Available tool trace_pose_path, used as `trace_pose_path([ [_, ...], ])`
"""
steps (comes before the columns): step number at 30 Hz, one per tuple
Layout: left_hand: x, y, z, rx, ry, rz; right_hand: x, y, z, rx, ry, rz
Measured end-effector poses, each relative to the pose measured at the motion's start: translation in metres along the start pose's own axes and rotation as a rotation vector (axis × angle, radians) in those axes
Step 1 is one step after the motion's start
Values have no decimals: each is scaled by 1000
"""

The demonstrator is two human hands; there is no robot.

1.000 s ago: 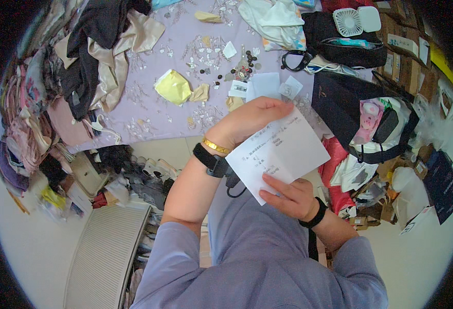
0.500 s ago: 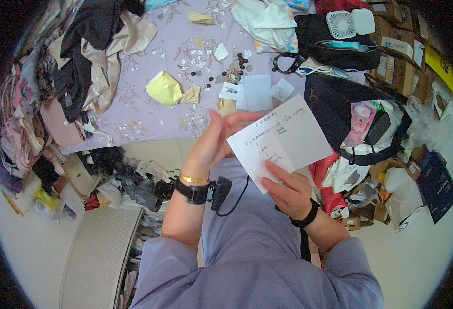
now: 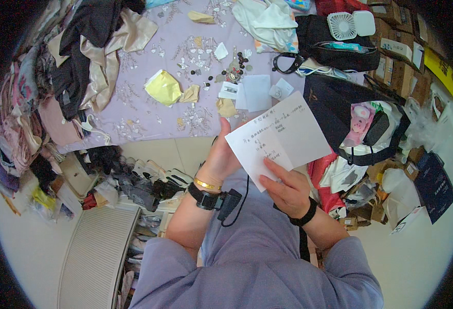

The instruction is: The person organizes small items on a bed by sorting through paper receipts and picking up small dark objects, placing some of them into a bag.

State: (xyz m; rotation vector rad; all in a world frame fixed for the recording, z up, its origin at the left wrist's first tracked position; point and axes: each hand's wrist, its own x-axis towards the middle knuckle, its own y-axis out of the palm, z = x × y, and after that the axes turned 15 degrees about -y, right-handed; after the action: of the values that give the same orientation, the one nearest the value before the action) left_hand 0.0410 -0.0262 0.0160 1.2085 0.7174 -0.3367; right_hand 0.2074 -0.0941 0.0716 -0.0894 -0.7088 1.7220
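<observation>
A creased white sheet of paper (image 3: 301,139) with handwriting tilts in front of me, off the near edge of the bed. My right hand (image 3: 288,190) grips its lower edge, fingers lying over the front and the thumb hidden behind. At the sheet's left edge is my left hand (image 3: 221,159), open, its thumb stretched up and away from the paper. Most of its other fingers are hidden behind the sheet. Beyond the paper, a blank white sheet (image 3: 258,92), a yellow paper piece (image 3: 163,88) and several small black pieces (image 3: 242,61) lie on the floral cloth (image 3: 139,126).
Clothes (image 3: 74,67) are heaped on the left. A black bag (image 3: 334,54) with a white fan (image 3: 342,26) on it lies at the far right, near stacked cardboard boxes (image 3: 401,56). A dark open bag (image 3: 329,98) holds a pink item. A ribbed panel (image 3: 95,252) stands lower left.
My left hand has drawn down and right, and its fingers have slipped further behind the sheet. The paper in my right hand has shifted only slightly.
</observation>
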Motion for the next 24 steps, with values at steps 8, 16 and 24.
trace_pose_path([
  [8,5,-9,12,-50,7,85,0,4,-2,19,5,4],
  [16,1,-8,18,36,110,101,0,5,-2,18,21,6],
  [24,2,3,18,211,82,-99,1,3,-1,49,82,65],
])
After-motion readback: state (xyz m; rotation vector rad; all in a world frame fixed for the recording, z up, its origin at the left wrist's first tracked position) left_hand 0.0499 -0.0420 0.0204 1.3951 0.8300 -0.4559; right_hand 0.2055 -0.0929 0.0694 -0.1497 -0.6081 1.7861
